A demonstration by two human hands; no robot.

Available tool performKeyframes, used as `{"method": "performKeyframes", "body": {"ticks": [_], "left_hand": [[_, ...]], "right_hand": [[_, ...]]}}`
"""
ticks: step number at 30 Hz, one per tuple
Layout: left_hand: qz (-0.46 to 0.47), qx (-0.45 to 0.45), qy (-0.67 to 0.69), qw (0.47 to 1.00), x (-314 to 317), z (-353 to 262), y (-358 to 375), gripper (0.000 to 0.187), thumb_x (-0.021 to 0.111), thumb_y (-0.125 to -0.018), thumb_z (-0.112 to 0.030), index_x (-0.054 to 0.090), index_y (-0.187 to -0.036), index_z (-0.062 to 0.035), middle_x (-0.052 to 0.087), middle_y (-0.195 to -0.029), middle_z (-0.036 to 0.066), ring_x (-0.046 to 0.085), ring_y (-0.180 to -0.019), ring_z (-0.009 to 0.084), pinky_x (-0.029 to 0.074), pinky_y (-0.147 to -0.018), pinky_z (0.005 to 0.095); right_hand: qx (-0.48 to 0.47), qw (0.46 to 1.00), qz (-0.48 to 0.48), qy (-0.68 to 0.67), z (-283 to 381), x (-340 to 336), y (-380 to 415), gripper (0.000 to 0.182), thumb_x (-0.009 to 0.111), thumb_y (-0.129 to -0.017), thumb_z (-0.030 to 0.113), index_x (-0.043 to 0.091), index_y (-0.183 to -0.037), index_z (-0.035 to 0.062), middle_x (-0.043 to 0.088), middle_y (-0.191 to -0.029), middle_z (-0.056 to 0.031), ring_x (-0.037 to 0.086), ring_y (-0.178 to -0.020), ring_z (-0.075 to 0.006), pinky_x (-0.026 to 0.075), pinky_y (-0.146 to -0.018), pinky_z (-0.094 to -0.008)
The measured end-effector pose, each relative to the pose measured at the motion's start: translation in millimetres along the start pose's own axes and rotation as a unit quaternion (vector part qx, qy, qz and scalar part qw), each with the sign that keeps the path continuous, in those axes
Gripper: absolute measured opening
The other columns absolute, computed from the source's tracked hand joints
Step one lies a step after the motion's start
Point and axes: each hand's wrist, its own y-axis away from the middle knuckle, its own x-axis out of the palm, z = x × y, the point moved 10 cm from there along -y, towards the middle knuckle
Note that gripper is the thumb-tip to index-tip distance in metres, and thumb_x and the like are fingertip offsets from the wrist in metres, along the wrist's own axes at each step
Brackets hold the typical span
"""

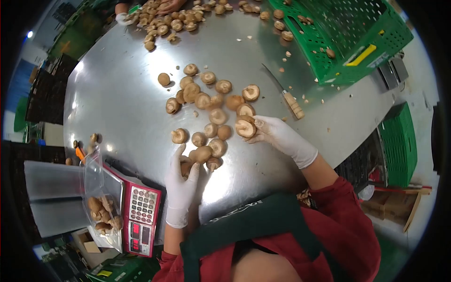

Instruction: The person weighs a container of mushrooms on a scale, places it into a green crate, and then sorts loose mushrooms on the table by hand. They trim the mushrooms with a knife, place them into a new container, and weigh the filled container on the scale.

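Note:
White gloves cover both of my hands. My right hand (274, 134) holds a mushroom (245, 127) between thumb and fingers, its pale stem side showing. My left hand (181, 181) is curled around mushrooms (187, 168) near the table's front edge, with a brown cap (203, 154) beside its fingertips. Several loose mushrooms (191, 92) lie in the middle of the steel table (122, 108), some cap up and some stem up. Another mushroom (245, 110) touches or nearly touches the one in my right hand.
A knife (293, 105) with a wooden handle lies right of the mushrooms. A green crate (329, 70) stands at the back right. At the lower left, a red scale (142, 207) bears a clear container of mushrooms (104, 214). A co-worker's hands (170, 6) are by a mushroom pile (162, 30).

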Motion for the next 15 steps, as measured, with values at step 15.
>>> {"method": "performKeyframes", "body": {"ticks": [15], "left_hand": [[-0.438, 0.050, -0.331, 0.835, -272, -34, 126, 0.036, 0.055, -0.095, -0.003, 0.054, -0.131, 0.0013, 0.056, -0.123, 0.018, 0.055, -0.116, 0.0300, 0.045, -0.100, 0.0384]], "right_hand": [[-0.289, 0.751, -0.134, 0.578, 74, 20, -2, 0.040, 0.069, -0.082, 0.002, 0.061, -0.121, 0.0019, 0.060, -0.126, -0.0151, 0.054, -0.123, -0.0325, 0.043, -0.106, -0.0392]]}}
